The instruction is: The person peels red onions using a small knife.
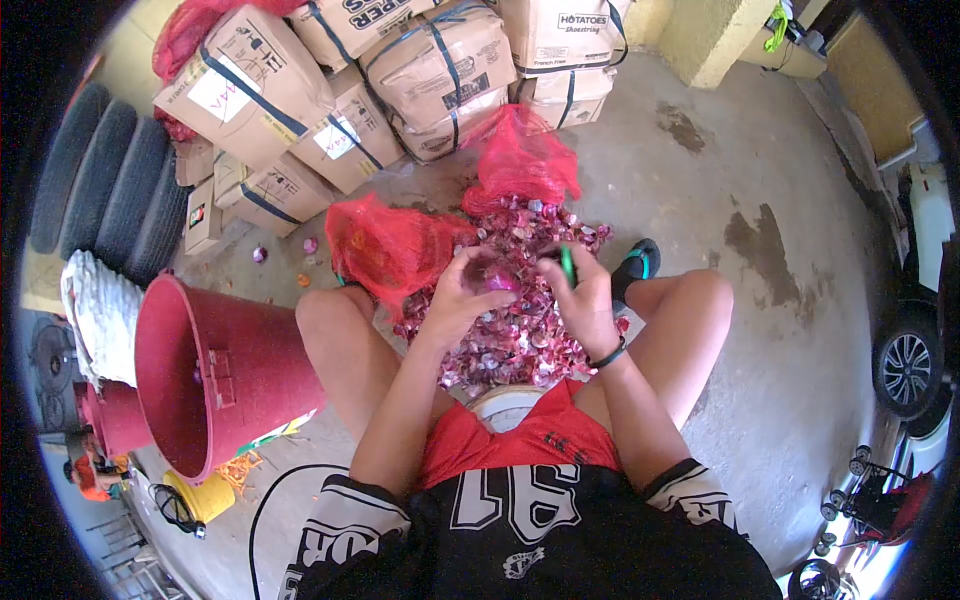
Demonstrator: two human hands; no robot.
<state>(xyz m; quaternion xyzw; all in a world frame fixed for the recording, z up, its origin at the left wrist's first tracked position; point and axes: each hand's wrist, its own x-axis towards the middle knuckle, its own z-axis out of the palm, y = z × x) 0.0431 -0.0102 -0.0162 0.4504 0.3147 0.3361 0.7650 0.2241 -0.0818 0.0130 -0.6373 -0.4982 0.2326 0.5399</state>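
My left hand (460, 298) is closed round a red onion (504, 284), whose purple side shows by the thumb. Opposite it, my right hand (588, 300) grips a small knife (567, 263) by its green handle; the blade cannot be made out. Below both hands spreads a pile of red onion skins and trimmings (520, 345) on the floor between my legs. A red mesh bag (385, 250) lies left of the pile, looking partly filled. Another red mesh bag (522, 155) sits at the pile's far side.
A large maroon bin (255, 340) stands at my left, its mouth tilted toward the side. Strapped cardboard boxes (440, 75) and stacked tyres (85, 190) line the back left. Loose onions (310, 245) lie on the concrete floor. Another person (92, 478) is far left. A car wheel (908, 370) stands right.
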